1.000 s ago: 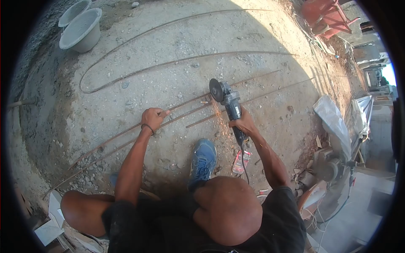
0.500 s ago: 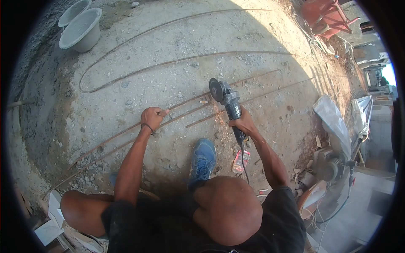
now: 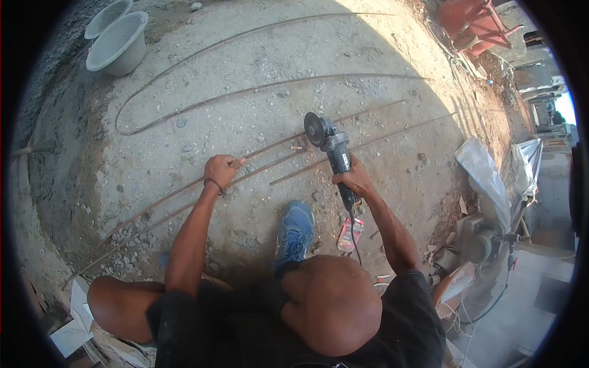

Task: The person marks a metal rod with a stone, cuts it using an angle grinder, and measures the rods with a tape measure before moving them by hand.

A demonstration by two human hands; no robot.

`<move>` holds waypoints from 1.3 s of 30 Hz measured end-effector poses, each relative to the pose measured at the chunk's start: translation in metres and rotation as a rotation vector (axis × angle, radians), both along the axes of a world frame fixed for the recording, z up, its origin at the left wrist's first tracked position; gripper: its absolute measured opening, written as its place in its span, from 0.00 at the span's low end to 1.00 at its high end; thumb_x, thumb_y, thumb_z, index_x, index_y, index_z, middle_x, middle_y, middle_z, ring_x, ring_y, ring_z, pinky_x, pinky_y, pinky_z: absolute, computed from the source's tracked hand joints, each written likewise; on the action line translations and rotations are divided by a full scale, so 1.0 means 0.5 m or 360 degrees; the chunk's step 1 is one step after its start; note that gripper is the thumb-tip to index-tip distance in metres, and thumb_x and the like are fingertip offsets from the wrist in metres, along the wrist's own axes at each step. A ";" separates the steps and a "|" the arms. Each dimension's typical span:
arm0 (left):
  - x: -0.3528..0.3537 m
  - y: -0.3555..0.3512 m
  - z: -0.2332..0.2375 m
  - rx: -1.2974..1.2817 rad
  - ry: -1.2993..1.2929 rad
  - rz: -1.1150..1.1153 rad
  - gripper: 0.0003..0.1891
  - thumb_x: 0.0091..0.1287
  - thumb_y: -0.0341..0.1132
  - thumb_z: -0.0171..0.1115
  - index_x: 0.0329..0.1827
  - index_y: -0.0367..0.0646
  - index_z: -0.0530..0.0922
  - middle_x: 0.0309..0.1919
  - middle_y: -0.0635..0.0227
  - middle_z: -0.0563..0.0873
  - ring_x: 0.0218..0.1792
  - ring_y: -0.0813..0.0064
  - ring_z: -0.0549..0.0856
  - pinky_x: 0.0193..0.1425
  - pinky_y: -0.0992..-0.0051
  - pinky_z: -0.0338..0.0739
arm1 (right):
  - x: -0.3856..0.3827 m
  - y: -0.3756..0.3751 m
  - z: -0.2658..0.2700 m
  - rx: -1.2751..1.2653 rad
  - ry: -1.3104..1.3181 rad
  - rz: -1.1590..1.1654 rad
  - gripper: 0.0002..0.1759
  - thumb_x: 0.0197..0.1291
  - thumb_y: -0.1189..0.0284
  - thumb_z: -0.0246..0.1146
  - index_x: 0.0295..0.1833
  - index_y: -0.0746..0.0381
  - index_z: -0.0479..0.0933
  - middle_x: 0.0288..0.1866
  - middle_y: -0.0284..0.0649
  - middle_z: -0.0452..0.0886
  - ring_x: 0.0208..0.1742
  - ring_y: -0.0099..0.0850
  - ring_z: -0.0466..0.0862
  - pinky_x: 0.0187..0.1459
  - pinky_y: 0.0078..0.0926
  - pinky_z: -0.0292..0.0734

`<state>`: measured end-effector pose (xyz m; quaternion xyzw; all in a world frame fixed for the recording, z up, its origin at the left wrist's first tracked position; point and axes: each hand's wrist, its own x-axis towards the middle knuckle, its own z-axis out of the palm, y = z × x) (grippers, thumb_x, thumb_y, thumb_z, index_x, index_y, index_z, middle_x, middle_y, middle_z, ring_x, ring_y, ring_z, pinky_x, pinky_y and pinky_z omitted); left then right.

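Observation:
My left hand [image 3: 223, 170] is closed around a thin rusty steel rod [image 3: 276, 145] lying across the ground. My right hand [image 3: 354, 176] grips the body of a black and grey angle grinder [image 3: 337, 156]. Its dark cutting disc [image 3: 315, 129] is at the same rod, right of my left hand; exact contact is hard to make out. A second steel rod [image 3: 261, 170] runs alongside, nearer to me, and a third rod [image 3: 294, 174] passes behind the grinder. A small block [image 3: 297, 147] lies by the rods near the disc.
A long bent rod [image 3: 215, 98] loops across the ground beyond. Two grey tubs [image 3: 126, 52] stand upper left, a red wheelbarrow [image 3: 469, 24] upper right. The grinder's cord [image 3: 354, 236] passes a red packet [image 3: 350, 235] beside my blue shoe [image 3: 296, 233]. A motor [image 3: 481, 245] and plastic sheeting [image 3: 481, 172] are right.
Orange sparks that sprayed from the disc toward me are no longer clearly visible. Both hands and the grinder stay in nearly the same place.

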<state>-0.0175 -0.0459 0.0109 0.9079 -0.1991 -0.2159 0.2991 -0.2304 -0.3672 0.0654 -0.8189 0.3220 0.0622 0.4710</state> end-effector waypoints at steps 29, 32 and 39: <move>0.000 0.003 -0.001 0.0015 0.0012 -0.0005 0.24 0.61 0.56 0.68 0.26 0.40 0.85 0.14 0.56 0.77 0.19 0.60 0.76 0.30 0.63 0.71 | 0.002 -0.002 0.001 -0.0055 0.0024 -0.0005 0.40 0.30 0.66 0.72 0.56 0.69 0.74 0.42 0.49 0.83 0.42 0.42 0.84 0.47 0.36 0.78; -0.003 0.002 0.008 -0.0040 -0.0021 -0.0001 0.24 0.61 0.56 0.68 0.25 0.40 0.84 0.14 0.57 0.76 0.18 0.61 0.75 0.29 0.63 0.70 | 0.000 -0.005 -0.005 -0.0083 0.0017 0.0005 0.41 0.30 0.66 0.73 0.57 0.69 0.74 0.42 0.49 0.83 0.42 0.42 0.84 0.47 0.36 0.78; 0.001 0.003 -0.002 -0.0047 -0.0060 -0.0017 0.26 0.60 0.55 0.69 0.22 0.38 0.81 0.13 0.57 0.73 0.17 0.62 0.71 0.28 0.63 0.68 | -0.001 -0.006 -0.005 -0.0062 -0.0015 0.0016 0.41 0.30 0.66 0.73 0.56 0.69 0.74 0.41 0.48 0.83 0.42 0.42 0.84 0.48 0.35 0.78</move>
